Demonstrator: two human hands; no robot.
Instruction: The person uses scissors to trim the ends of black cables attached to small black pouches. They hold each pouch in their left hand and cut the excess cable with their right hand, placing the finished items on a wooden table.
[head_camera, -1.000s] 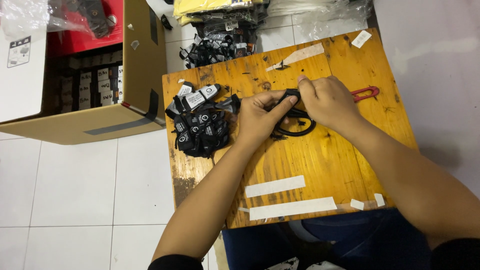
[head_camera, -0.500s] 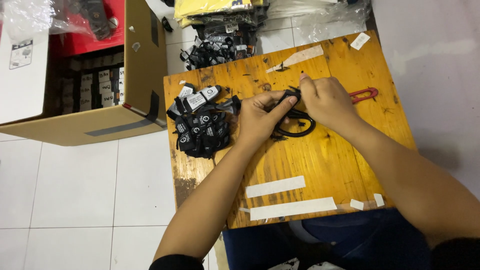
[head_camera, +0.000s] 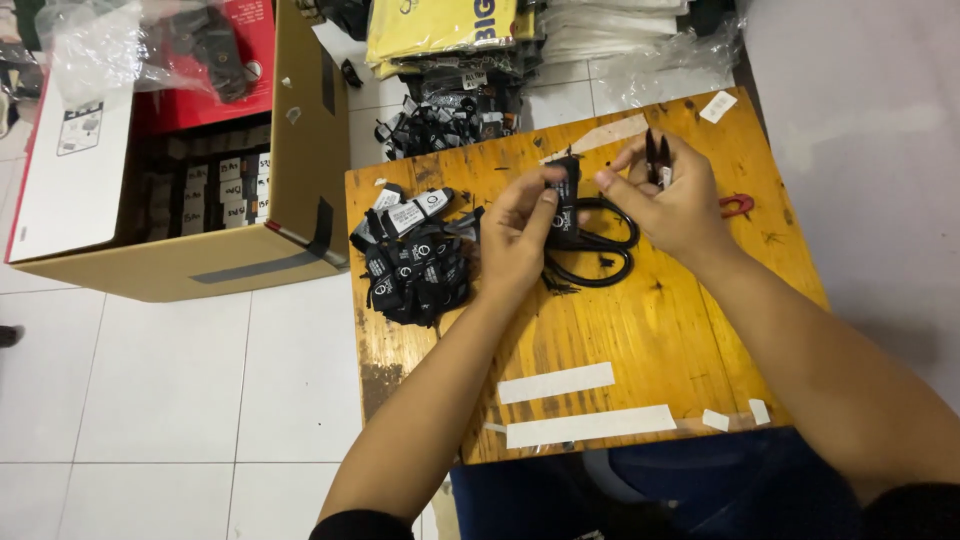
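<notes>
My left hand (head_camera: 520, 235) pinches a narrow black fabric label (head_camera: 566, 200) with small white print and holds it upright above the wooden table (head_camera: 640, 340). My right hand (head_camera: 680, 205) touches the label's top with its forefinger and grips small black thread snips (head_camera: 655, 160), tips pointing up. Under both hands a black cord loop (head_camera: 600, 262) lies on the table. To the left of my left hand sits a pile of black labels (head_camera: 415, 265).
A red-handled tool (head_camera: 738, 205) lies right of my right hand. Two white tape strips (head_camera: 590, 425) are stuck near the table's front edge. An open cardboard box (head_camera: 300, 150) stands on the tiled floor at left. Yellow packets (head_camera: 440, 25) and more black labels (head_camera: 450, 115) lie beyond the table.
Both hands have lifted off the cord loop. The black label now stands upright between them, and the snips in my right hand have come into view.
</notes>
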